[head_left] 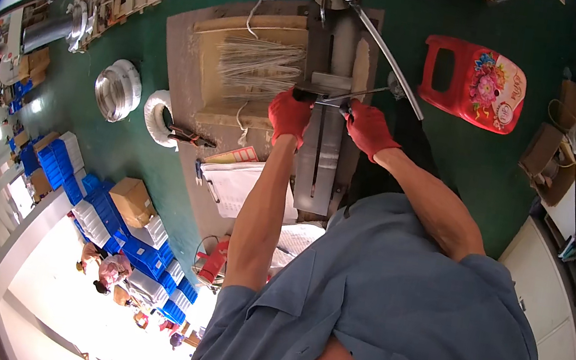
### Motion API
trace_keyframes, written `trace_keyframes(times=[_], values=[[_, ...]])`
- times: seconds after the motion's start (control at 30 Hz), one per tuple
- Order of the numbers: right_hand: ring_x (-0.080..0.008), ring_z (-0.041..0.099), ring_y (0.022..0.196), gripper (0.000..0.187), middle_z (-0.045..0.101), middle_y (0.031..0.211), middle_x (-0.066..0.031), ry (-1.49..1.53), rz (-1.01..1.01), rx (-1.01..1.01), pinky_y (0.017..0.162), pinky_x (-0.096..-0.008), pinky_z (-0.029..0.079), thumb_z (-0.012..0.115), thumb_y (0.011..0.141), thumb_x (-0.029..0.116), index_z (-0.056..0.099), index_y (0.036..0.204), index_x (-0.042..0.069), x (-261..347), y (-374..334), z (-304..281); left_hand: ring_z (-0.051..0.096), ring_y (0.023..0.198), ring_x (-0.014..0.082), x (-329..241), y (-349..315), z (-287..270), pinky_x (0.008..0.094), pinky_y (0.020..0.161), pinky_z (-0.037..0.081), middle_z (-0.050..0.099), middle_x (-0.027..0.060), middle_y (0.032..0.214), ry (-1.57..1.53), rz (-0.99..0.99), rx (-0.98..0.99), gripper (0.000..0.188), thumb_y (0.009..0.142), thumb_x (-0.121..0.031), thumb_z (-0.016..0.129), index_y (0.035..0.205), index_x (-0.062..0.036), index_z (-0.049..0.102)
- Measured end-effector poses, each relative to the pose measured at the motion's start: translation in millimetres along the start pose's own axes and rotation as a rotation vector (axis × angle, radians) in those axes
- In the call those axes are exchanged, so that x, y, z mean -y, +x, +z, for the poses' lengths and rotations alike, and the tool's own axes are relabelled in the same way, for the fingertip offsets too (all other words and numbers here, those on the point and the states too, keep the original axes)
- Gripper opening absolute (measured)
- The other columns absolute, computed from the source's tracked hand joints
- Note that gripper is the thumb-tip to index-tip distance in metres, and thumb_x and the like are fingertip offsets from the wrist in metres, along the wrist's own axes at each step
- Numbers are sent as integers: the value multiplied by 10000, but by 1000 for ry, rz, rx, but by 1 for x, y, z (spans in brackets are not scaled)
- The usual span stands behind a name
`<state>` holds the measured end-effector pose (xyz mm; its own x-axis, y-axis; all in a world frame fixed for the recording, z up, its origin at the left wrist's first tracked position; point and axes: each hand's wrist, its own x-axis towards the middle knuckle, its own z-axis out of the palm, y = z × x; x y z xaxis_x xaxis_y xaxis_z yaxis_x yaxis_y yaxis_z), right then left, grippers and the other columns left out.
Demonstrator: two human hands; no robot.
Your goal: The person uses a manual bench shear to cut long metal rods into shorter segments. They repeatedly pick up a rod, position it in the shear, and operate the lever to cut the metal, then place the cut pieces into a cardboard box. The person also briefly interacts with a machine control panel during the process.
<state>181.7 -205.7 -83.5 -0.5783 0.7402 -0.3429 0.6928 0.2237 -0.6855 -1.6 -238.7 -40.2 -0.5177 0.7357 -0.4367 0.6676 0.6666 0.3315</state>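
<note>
Your left hand [289,115] has its fingers curled in against the fixture, though the glove hides what they press on, so you cannot be sure of that hold from this view; your right hand [370,127] looks closed around the dark end of a short metal bar [330,102], which sits between the two gloves, across the slotted steel rail [329,158]; take that bar as the centre of your clock.

If the right fist slipped off the dark end, the bar could swing or skid, and the left fingers, tucked so near the metal, could be pinched; the long steel lever [389,59], slanting from 12 o'clock round to 3, could knock your right knuckles if it dropped; loose glove cloth could also snag at the rail's slot.

At 10 o'clock the bundle of wires [259,62] lies near your left glove, so a leftward jerk could scatter it; pliers [194,138] at 8 and paper sheets [234,191] between 7 and 8 crowd that side of the bench [188,61]; the bench's right edge runs close beside your right glove; past it, green floor [409,19] gives room towards 1 o'clock, with the red stool [484,90] well apart between 2 and 3.
</note>
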Motion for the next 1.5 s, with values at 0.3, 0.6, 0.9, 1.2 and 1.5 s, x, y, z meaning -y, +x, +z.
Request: trace_keyframes(times=[0.3,0.6,0.9,1.2,1.5], values=[[-392,637,808,156,650,815,-207,21,7,-22,707,-486,499,588,863,173,555,920,31,-1,-1,6,638,842,360,1,0,-1,434,710,489,681,141,836,0,40,5,215,810,-295,564,808,-126,697],[-391,639,795,159,654,819,-209,12,10,-31,711,-491,498,583,867,173,551,928,29,0,0,5,640,837,360,7,1,3,442,700,489,677,149,829,-24,39,-13,234,805,-329,580,814,-124,693],[-392,643,813,157,653,832,-223,30,34,-4,706,-494,503,578,875,164,556,930,18,5,0,-2,639,839,369,20,8,14,442,703,490,679,158,843,-78,3,24,257,804,-349,596,833,-116,701],[-387,644,786,170,653,813,-204,-19,4,-37,690,-484,506,570,893,185,550,959,30,1,-1,5,641,848,368,5,2,0,437,708,492,681,161,847,-21,14,25,277,807,-349,599,839,-94,701],[-381,643,800,178,655,818,-196,15,36,-9,703,-482,506,572,896,195,544,973,37,2,0,3,638,847,372,13,5,7,437,713,491,678,167,837,-112,-26,38,256,798,-327,611,843,-92,702]])
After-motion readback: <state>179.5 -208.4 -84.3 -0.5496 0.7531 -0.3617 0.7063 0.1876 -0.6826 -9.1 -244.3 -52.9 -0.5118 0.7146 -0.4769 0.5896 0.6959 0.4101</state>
